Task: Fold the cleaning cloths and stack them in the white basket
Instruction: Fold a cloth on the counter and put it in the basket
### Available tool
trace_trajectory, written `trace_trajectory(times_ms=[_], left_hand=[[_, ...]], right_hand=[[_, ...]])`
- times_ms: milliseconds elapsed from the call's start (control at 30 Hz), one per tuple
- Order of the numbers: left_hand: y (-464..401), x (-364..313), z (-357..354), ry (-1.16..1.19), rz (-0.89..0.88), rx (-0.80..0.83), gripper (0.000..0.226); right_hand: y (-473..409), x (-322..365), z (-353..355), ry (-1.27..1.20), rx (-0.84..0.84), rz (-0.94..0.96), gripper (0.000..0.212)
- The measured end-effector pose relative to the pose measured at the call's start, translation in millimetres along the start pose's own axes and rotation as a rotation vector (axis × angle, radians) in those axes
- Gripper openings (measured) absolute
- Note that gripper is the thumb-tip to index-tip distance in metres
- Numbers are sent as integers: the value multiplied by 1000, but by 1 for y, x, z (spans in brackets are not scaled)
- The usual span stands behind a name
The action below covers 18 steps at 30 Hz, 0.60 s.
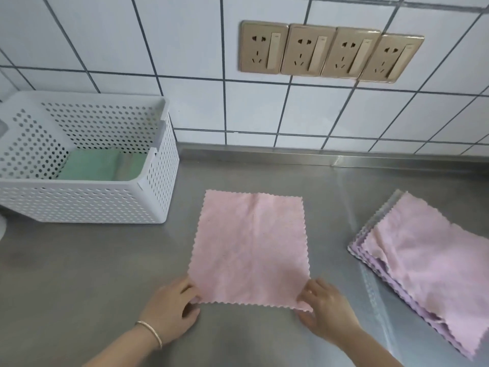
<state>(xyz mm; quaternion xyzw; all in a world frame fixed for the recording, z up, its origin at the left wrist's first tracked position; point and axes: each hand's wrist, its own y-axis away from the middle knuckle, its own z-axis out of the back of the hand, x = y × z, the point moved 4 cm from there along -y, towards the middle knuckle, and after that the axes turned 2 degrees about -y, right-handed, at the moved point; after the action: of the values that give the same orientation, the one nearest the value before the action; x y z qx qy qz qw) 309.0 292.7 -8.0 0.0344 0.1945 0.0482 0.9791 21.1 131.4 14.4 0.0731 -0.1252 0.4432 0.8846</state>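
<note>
A pink cleaning cloth (pixel 251 247) lies spread flat on the steel counter in front of me. My left hand (pixel 172 308) pinches its near left corner. My right hand (pixel 325 308) pinches its near right corner. A pile of several pink and purple cloths (pixel 428 263) lies unfolded at the right. The white perforated basket (pixel 148 197) stands at the back left. Inside it lies a folded green cloth (pixel 92 165).
The steel counter (pixel 79 274) ends at a tiled wall with a row of beige power sockets (pixel 330 51). A clear plastic sheet (pixel 370 287) lies under the cloth pile. A white object shows at the far left edge (pixel 2 229).
</note>
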Motion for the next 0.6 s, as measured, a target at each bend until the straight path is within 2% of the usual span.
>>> trace_trajectory(times_ms=[100,167,233,300,367,467,600], left_hand=[[-8,3,14,6,8,42,14],[-32,13,28,141,185,54,22],[-69,26,42,314,464,-7,20],[-108,43,48,564,743,-83,15],[-142,68,47,718,911,-147,17],[-180,88,44,594,976,-108,31],[-202,73,48,343,994,-89,25]], right_hand=[[-9,-4,5,9,-29,21,23],[-33,-7,16,16,-77,-84,26],[-69,-20,31,-20,-53,-360,22],[-101,-44,28,-216,53,-694,26],[-127,-63,24,-416,60,-937,31],[-153,-80,15,-509,55,-1096,30],[-170,-89,6,-454,114,-1141,26]])
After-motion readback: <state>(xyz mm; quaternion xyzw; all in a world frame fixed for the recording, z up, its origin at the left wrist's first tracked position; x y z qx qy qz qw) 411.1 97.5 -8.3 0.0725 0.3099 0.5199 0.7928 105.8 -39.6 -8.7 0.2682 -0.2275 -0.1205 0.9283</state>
